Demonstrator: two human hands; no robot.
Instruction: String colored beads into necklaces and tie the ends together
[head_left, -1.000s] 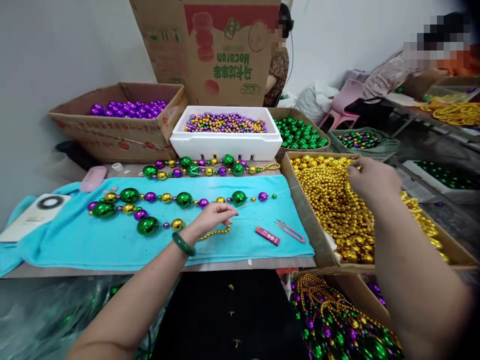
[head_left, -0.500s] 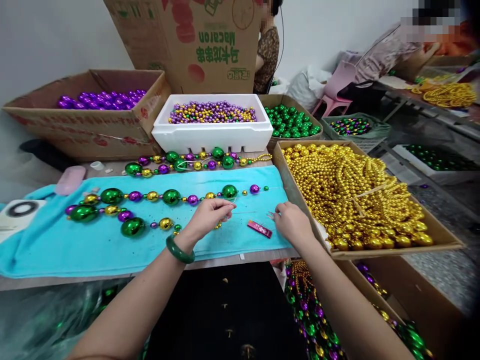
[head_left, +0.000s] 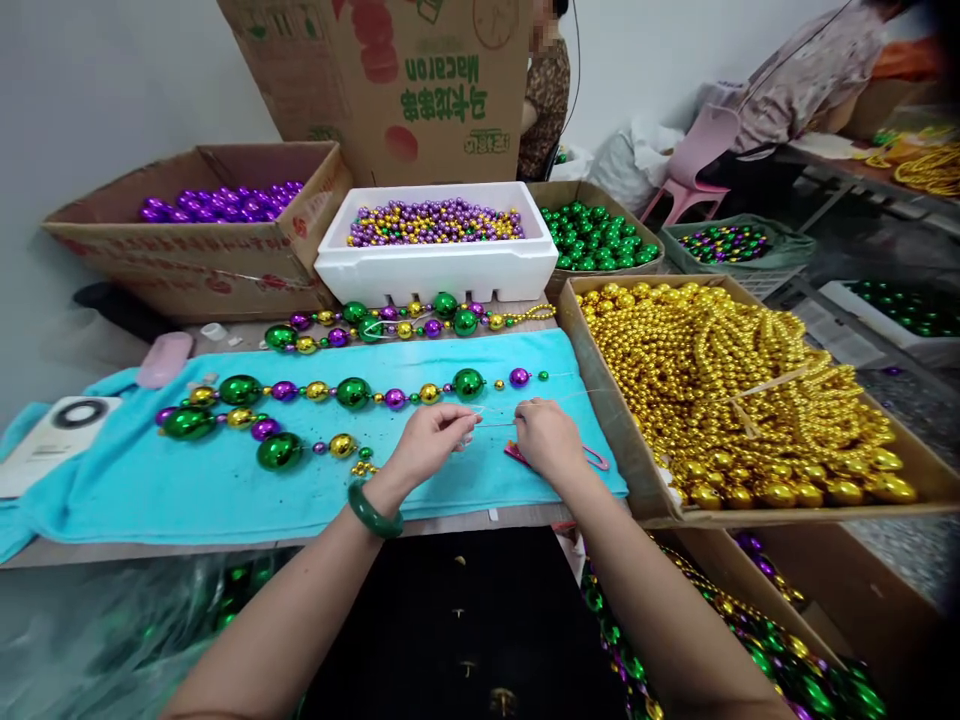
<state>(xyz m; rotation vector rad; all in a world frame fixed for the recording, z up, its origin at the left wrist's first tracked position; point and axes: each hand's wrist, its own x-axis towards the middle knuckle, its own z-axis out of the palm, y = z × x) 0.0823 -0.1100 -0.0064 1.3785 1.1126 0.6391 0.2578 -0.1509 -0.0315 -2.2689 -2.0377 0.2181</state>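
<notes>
Both of my hands are over the turquoise towel [head_left: 420, 355]. My left hand [head_left: 439, 440] is closed in a pinch on a thin pale string [head_left: 495, 424], its fingertips pointing right. A little to the right, my right hand [head_left: 546, 438] is closed with its fingers curled round the string's other part. Behind the hands lies a strand of green, purple and gold beads [head_left: 352, 392], with a few small beads spaced apart at its right end. A red-pink tool with a loop end [head_left: 596, 457] lies partly hidden under my right hand; I cannot tell whether the hand touches it.
Gold bead strings fill a carton [head_left: 892, 440] on the right. Behind the towel stand a white foam box [head_left: 442, 275] of small beads, a carton [head_left: 180, 260] of purple beads and one of green beads [head_left: 596, 240]. Two people [head_left: 544, 105] are farther back.
My right hand has moved left, close to my left hand, and now covers part of the red-pink tool. A stretch of string shows between the hands. The camera view has shifted slightly.
</notes>
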